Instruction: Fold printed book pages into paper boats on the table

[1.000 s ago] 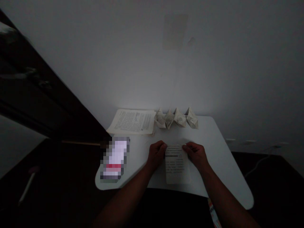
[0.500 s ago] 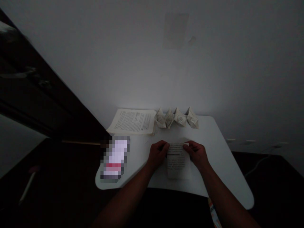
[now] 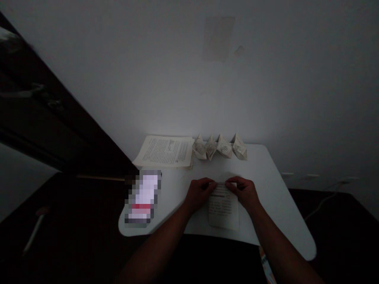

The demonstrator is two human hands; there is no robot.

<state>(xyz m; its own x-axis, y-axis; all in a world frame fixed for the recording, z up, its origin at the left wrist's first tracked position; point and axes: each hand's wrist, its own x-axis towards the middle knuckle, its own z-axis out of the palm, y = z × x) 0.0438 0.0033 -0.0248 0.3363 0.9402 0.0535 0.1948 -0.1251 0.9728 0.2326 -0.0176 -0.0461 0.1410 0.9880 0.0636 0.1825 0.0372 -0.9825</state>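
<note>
I am seeing the left hand and the right hand both curling closed, fingertips pinching the top corners of a printed sheet. The sheet is lying flat on the white counter, near its front edge, between the hands. Behind them four folded paper shapes are standing in a row, just beside a stack of printed pages.

- I see left hand and right hand pinching top edge of printed sheet, flat on white table.
- From sheet: folded paper shapes at 12 o'clock, page stack at 11, blurred block at 9.
</note>
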